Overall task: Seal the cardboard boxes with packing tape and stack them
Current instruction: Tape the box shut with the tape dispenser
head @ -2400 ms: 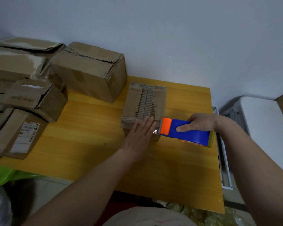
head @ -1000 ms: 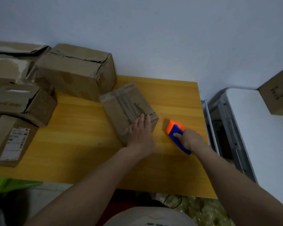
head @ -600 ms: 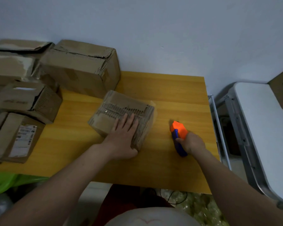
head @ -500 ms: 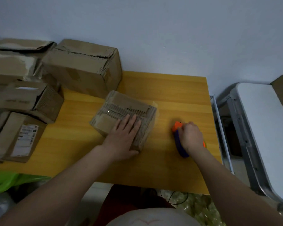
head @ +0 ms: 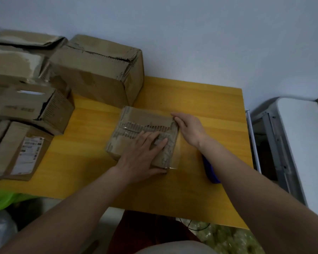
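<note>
The small box [head: 143, 136] sits mid-table [head: 200, 99]. Left hand [head: 141, 156] lies flat on its top, fingers straight. Right hand [head: 189, 128] presses the right end, fingers extended, holding nothing. A loose flap of clear tape [head: 179, 153] overhangs that end. Risk: it may crease or stick to the table if smoothed unevenly. Tape dispenser [head: 210, 171] lies beneath the right forearm; a careless elbow could knock it
</note>
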A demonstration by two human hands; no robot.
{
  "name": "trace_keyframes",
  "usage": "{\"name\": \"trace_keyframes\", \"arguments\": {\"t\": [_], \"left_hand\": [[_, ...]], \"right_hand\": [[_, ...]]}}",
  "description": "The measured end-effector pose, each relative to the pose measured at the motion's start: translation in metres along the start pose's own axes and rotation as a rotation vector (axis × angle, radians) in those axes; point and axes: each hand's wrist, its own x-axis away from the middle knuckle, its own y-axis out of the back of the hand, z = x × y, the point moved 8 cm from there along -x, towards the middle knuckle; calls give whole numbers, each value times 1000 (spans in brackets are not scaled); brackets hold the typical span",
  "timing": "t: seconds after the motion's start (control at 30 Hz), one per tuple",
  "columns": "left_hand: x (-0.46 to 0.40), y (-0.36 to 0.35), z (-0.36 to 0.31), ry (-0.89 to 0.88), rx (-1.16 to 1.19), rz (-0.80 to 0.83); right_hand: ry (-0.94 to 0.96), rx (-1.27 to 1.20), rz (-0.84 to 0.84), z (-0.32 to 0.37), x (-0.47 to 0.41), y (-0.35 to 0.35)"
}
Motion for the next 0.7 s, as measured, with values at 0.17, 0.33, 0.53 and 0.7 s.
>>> {"name": "trace_keyframes", "arguments": {"t": [0.17, 0.33, 0.53, 0.7], "left_hand": [[-4, -4, 5, 26, -25, 15], [-8, -10, 3, 46, -37, 8], [-4, -8, -5, 215, 32, -7], [-11, -2, -5, 244, 37, 62]], "right_hand": [[-231, -332, 119, -21, -11, -19], [-423, -603, 158, -34, -9, -39], [-543, -685, 98, -39, 0, -26], [-224, -473, -198, 0, 27, 4]]}}
